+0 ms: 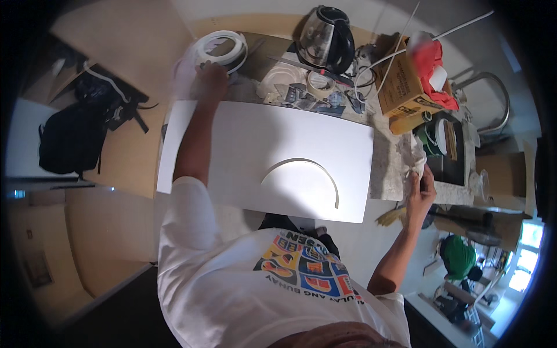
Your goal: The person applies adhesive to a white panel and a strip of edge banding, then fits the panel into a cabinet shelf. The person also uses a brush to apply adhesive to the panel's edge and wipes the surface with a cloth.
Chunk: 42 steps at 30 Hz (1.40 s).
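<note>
My left hand reaches to the far left of the counter, fingers at the near edge of a round white ring-shaped thing. Whether the fingers grip the ring or only touch it is too small to tell. Beside that hand lies pale, see-through plastic. At the right side of the counter, my right hand is closed on a crumpled whitish cloth or tissue. Between my arms lies a large white board. A thin, pale curved strip rests on it in an arch.
Behind the board stand an electric kettle, a tape roll and loose cables. A cardboard box with red cloth, a yellowish bottle and a sink with a green bucket are to the right. A black bag sits at left.
</note>
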Each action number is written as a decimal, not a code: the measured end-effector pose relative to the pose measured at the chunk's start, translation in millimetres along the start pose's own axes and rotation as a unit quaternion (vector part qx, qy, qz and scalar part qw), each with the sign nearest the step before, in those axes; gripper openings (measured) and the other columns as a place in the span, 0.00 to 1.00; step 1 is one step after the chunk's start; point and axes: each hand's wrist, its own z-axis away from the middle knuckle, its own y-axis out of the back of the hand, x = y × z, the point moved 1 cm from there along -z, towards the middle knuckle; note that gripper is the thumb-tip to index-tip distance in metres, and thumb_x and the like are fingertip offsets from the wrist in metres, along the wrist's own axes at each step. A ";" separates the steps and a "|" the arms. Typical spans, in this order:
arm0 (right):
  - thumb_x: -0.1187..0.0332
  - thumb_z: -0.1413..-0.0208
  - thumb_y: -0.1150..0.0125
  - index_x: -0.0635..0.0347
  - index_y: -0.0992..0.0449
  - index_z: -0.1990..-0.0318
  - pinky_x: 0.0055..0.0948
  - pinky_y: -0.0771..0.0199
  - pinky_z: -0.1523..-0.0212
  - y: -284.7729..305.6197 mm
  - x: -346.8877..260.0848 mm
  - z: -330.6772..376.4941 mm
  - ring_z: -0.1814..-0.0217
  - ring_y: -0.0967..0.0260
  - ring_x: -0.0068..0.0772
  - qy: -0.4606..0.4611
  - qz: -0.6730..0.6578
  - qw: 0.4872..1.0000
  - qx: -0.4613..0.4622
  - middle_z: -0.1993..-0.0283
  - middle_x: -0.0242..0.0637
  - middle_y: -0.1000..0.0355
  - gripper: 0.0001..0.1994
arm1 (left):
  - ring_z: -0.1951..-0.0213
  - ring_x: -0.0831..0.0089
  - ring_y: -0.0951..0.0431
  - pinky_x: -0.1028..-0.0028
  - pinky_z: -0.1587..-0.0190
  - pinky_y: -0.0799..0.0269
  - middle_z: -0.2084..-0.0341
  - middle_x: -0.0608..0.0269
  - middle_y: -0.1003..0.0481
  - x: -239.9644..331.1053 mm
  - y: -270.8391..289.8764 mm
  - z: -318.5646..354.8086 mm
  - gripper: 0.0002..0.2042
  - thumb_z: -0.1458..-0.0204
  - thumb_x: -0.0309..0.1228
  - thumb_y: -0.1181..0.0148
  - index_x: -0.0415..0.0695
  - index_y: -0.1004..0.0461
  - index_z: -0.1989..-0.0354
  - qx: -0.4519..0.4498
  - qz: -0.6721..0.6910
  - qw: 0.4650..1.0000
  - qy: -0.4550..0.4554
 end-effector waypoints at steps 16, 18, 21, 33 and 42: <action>0.54 0.37 0.40 0.62 0.21 0.46 0.35 0.24 0.50 -163.9 4.0 -224.1 0.51 0.21 0.48 0.130 0.067 0.989 0.020 0.50 0.52 0.21 0.21 | 0.57 0.65 0.19 0.68 0.52 0.26 0.60 0.51 0.20 -26.1 168.5 9.2 0.10 0.34 0.32 0.46 0.40 0.28 0.50 0.062 0.395 0.913 0.080; 0.55 0.37 0.40 0.61 0.22 0.45 0.34 0.24 0.50 -184.6 -4.8 -239.8 0.49 0.22 0.47 0.231 0.088 0.968 0.045 0.46 0.53 0.23 0.21 | 0.57 0.69 0.19 0.70 0.52 0.26 0.61 0.53 0.20 -13.7 191.6 19.5 0.10 0.34 0.30 0.46 0.39 0.28 0.50 0.089 0.472 0.872 0.088; 0.56 0.37 0.39 0.62 0.22 0.46 0.34 0.24 0.51 -188.2 -18.1 -217.0 0.50 0.22 0.43 0.236 0.075 0.966 0.071 0.46 0.53 0.24 0.20 | 0.58 0.72 0.20 0.72 0.52 0.25 0.59 0.54 0.20 2.9 223.9 43.3 0.09 0.35 0.25 0.46 0.36 0.28 0.50 0.149 0.561 0.808 0.097; 0.52 0.30 0.50 0.64 0.19 0.54 0.23 0.28 0.68 19.7 -27.8 124.4 0.71 0.32 0.20 -0.106 -0.234 0.966 0.008 0.65 0.34 0.25 0.22 | 0.66 0.55 0.18 0.60 0.58 0.21 0.65 0.46 0.20 185.8 386.9 197.0 0.09 0.42 0.19 0.53 0.32 0.27 0.57 0.018 0.669 0.709 -0.221; 0.38 0.31 0.67 0.73 0.21 0.50 0.28 0.34 0.64 226.3 -13.6 334.3 0.68 0.34 0.31 -0.047 -0.329 0.938 0.101 0.71 0.39 0.32 0.40 | 0.66 0.49 0.19 0.57 0.62 0.24 0.67 0.48 0.22 457.0 476.0 323.1 0.07 0.42 0.23 0.44 0.39 0.28 0.56 -0.272 0.648 0.478 -0.527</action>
